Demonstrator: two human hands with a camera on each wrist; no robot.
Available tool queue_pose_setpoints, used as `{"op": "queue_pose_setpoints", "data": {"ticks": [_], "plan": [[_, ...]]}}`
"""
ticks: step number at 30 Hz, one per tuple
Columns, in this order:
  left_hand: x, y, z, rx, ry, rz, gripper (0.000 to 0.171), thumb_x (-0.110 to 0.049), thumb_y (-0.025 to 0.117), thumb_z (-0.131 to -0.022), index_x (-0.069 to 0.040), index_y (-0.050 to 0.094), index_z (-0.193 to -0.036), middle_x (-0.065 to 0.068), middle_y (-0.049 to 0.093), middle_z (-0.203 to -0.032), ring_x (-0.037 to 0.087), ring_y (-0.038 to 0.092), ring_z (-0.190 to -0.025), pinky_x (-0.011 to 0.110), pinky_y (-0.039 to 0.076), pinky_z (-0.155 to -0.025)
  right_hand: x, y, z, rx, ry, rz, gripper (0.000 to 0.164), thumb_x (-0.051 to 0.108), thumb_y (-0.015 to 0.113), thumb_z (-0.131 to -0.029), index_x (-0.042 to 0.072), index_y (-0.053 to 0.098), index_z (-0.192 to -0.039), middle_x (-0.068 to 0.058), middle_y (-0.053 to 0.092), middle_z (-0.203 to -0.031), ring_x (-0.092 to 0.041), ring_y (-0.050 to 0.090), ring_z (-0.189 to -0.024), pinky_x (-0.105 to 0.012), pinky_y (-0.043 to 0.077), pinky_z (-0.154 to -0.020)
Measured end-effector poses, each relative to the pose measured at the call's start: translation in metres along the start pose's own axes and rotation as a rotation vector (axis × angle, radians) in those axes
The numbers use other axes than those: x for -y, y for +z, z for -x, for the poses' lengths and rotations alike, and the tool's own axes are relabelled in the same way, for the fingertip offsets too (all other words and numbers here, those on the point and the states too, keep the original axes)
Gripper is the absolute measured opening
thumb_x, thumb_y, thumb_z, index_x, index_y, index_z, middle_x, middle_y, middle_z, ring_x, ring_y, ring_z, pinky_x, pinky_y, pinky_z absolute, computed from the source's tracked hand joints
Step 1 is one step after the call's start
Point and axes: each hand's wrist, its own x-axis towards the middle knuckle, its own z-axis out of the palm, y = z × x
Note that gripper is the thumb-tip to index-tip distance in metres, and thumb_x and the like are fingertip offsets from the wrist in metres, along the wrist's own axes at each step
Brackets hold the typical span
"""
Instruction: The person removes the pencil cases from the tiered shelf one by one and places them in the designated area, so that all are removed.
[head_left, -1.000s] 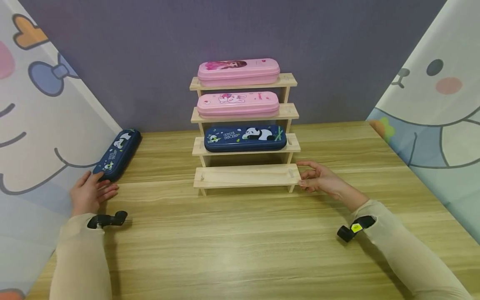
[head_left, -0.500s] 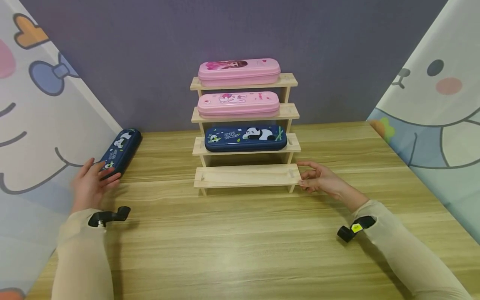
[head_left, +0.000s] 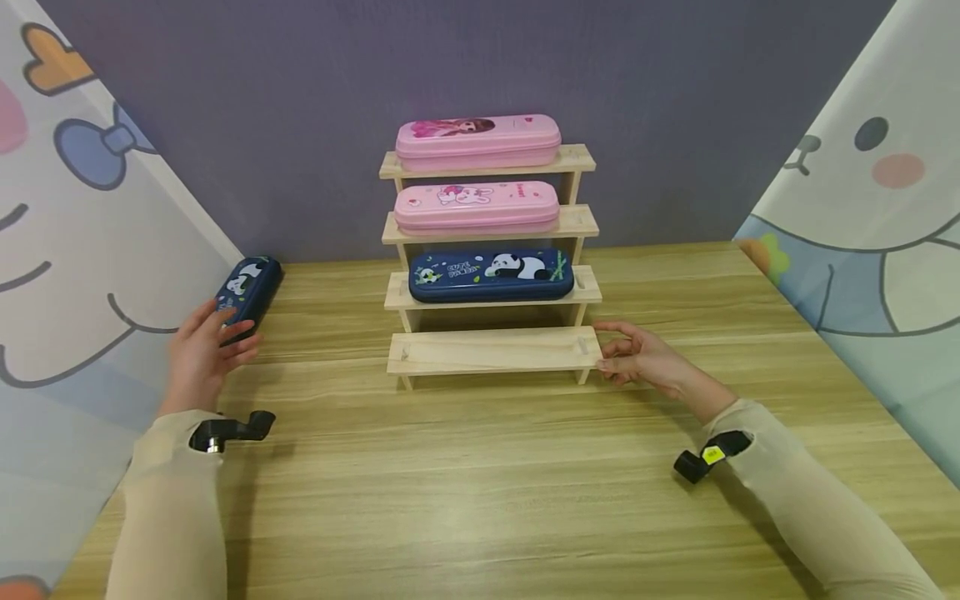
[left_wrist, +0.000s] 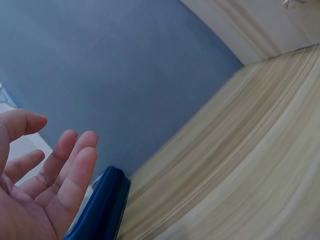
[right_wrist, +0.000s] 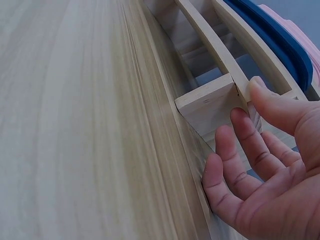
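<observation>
My left hand (head_left: 204,354) hovers with spread, slightly bent fingers over the near end of a dark blue panda pencil case (head_left: 251,283), hiding part of it. In the left wrist view a gap shows between the thumb and the fingers (left_wrist: 75,175), and the case's blue edge (left_wrist: 102,210) lies beyond them. With thumb and fingers, my right hand (head_left: 637,360) grips the right end of the lowest board of a wooden step rack (head_left: 491,354). Its thumb (right_wrist: 270,100) lies against the board's end in the right wrist view.
On the rack's upper steps lie another blue panda pencil case (head_left: 491,279), a pink rabbit one (head_left: 476,208) and a pink doll one (head_left: 477,143). A grey wall panel (head_left: 300,125) stands behind, with cartoon panels left and right. Wood-grain table (head_left: 450,483) extends in front.
My left hand has moved forward and to the right, from beside the near end of the blue pencil case to above it. The right hand and the rack have stayed put.
</observation>
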Motion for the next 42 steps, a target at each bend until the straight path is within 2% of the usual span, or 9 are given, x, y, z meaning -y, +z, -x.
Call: {"op": "queue_pose_setpoints", "data": {"ticks": [9,17,25,32,42], "plan": [[0.001,0.016,0.005,0.023,0.009,-0.053,0.074,-0.019,0.06,-0.101,-0.022,0.017,-0.16,0.001,0.067,-0.089,0.022,0.072,-0.064,0.035,0.061,-0.053,0.0,0.0,0.0,-0.002,0.002,0.001,0.076,-0.005,0.063,-0.093,-0.005,0.017,-0.154,-0.002,0.066,-0.097,-0.015,0.066,-0.078,-0.028,0.056,-0.064],[0.002,0.034,0.01,0.116,-0.016,-0.049,0.068,-0.019,0.063,-0.099,-0.022,0.028,-0.157,0.003,0.072,-0.085,0.024,0.073,-0.067,0.035,0.061,-0.055,0.0,0.0,0.0,0.002,0.004,-0.016,0.077,-0.006,0.064,-0.093,-0.006,0.016,-0.154,-0.002,0.067,-0.097,-0.015,0.067,-0.078,-0.028,0.056,-0.064],[0.008,0.049,0.011,0.197,0.009,-0.135,0.07,-0.02,0.061,-0.101,-0.02,0.022,-0.159,0.003,0.073,-0.088,0.022,0.074,-0.07,0.033,0.062,-0.058,0.0,0.0,0.0,0.002,0.001,-0.013,0.077,-0.006,0.064,-0.093,-0.006,0.016,-0.154,-0.001,0.067,-0.097,-0.015,0.067,-0.079,-0.028,0.056,-0.064],[0.012,0.061,0.013,0.25,-0.009,-0.228,0.071,-0.023,0.059,-0.102,-0.021,0.018,-0.16,-0.001,0.074,-0.089,0.018,0.074,-0.071,0.03,0.061,-0.06,0.0,0.0,0.0,0.002,-0.001,-0.015,0.077,-0.005,0.064,-0.093,-0.005,0.017,-0.154,-0.001,0.066,-0.097,-0.015,0.067,-0.079,-0.028,0.056,-0.064],[0.016,0.077,0.015,0.318,-0.024,-0.272,0.062,-0.021,0.057,-0.103,-0.02,0.024,-0.156,0.0,0.074,-0.09,0.019,0.074,-0.071,0.032,0.061,-0.058,0.0,-0.001,0.0,-0.007,0.0,-0.003,0.076,-0.005,0.065,-0.093,-0.004,0.019,-0.154,-0.001,0.066,-0.098,-0.014,0.067,-0.079,-0.028,0.057,-0.065]]}}
